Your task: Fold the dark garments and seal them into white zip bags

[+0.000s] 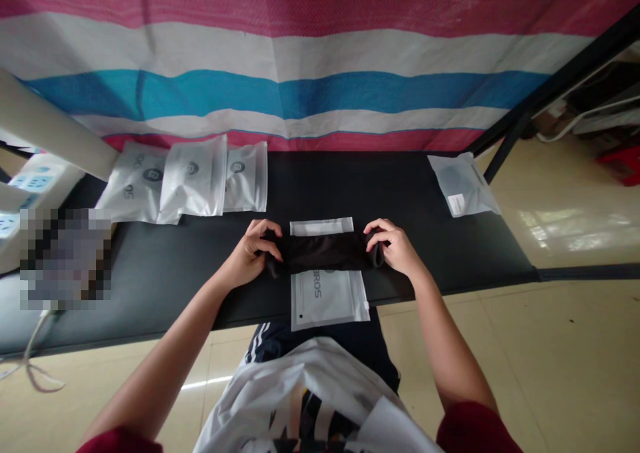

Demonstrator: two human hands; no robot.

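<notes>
Wrinkled white shirt (245,406); black cloth strip (325,251) across flat frosted pouch (337,305).

Black table (345,183), three filled pouches (193,183), flat zip pouch (333,303), frosted bag (465,181)

L grip (251,253), R grip (396,245) hold cloth (325,251).

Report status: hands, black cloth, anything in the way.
Left hand, right hand gripping cloth ends. Cloth hiding bag's middle. Three bags beyond left hand.
</notes>
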